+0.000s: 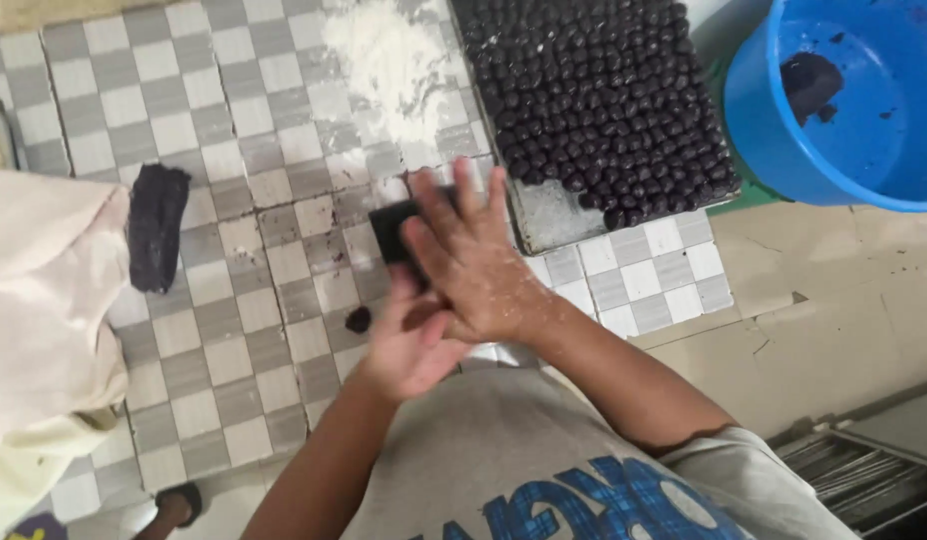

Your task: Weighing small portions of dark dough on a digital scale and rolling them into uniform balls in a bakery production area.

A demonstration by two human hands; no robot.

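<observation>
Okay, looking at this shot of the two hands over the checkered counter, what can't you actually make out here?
All in the head view:
- What lies between the palms: the right hand covers the left hand.
- The black block: partly hidden behind the right hand.
- The blue tub: cut off by the right edge.
- The tray of dark balls: top cut off.
- The hands: motion-blurred.

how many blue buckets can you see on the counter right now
1. The blue bucket sits at the top right, beside the tray of dark balls; its right side is cut off by the frame, so others may lie unseen.
</observation>
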